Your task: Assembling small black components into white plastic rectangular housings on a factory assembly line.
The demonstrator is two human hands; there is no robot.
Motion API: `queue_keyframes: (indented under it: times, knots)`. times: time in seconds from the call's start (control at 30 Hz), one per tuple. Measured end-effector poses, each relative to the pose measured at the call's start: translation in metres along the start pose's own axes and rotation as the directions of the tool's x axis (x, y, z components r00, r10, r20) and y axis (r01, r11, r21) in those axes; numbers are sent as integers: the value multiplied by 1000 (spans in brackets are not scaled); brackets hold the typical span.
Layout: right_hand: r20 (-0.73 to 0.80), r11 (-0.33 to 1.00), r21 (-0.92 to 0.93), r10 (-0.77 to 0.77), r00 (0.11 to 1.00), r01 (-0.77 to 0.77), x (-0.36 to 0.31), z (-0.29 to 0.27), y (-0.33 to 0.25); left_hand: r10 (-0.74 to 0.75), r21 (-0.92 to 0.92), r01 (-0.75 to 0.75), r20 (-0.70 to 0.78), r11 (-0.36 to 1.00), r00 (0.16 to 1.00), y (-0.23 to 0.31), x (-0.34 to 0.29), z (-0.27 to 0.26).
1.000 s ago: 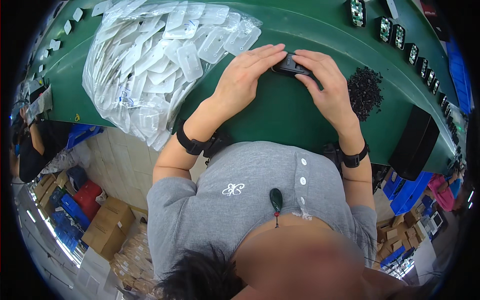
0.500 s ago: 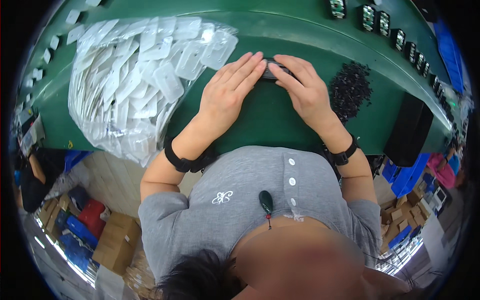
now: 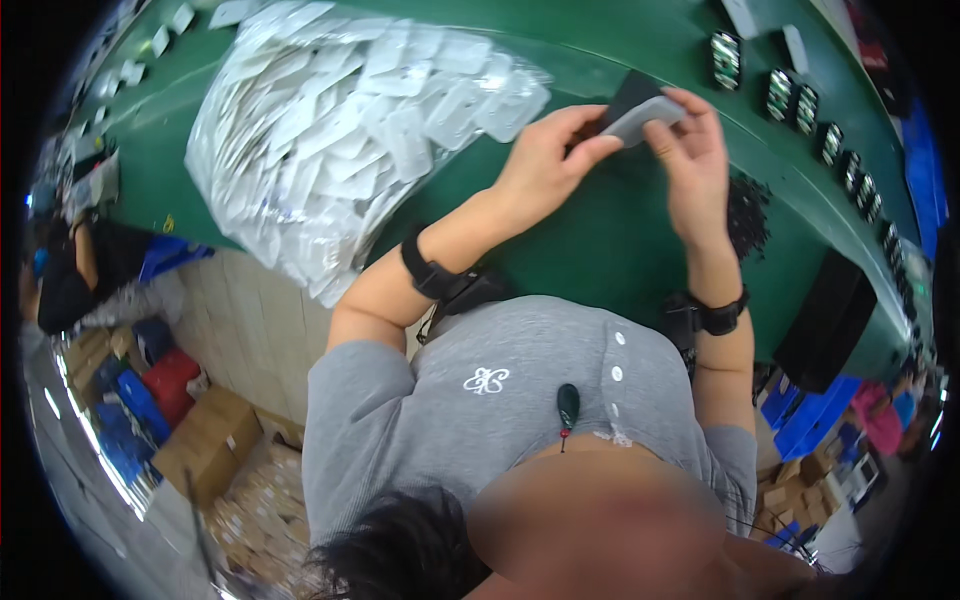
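Above the far part of the green table (image 3: 610,230), both hands hold a flat device casing up at a tilt. It has a black side (image 3: 632,91) and a light grey plate (image 3: 648,118); whether these are one piece or two I cannot tell. My left hand (image 3: 555,155) grips its left corner, thumb toward me. My right hand (image 3: 695,165) pinches the right end, thumb on the grey face and fingers behind. A heap of small black parts (image 3: 747,215) lies just right of my right hand, partly hidden by it.
A clear plastic bag (image 3: 350,130) full of white plates lies at left. Casings with green circuit boards (image 3: 726,60) stand in a row along the far right. A black box (image 3: 825,320) sits near the right edge. Other people are at both sides.
Both hands have lifted the casing from the table and moved right and away from me. It was mostly covered by the hands and lying flat; now its grey face shows. The view has shifted.
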State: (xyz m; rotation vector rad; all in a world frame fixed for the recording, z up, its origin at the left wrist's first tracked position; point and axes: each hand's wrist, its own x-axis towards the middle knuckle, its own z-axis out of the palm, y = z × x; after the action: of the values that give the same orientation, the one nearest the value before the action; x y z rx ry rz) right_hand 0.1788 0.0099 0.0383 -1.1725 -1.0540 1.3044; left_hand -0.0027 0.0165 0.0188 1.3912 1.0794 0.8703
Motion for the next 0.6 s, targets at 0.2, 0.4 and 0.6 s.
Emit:
queue_keyframes:
  times: [0.2,0.4,0.6]
  knots:
    - [207,806,-531,-176,962,262,122,-35,-7,542,666,-347,-104,661,834,10,-13,-49]
    - [349,581,-775,70,934,246,209,-86,4,547,925,77,-285,371,787,17,-13,-121]
    - [135,573,-819,135,982,34,188,-32,-41,407,970,226,-243,91,880,8,3,-139]
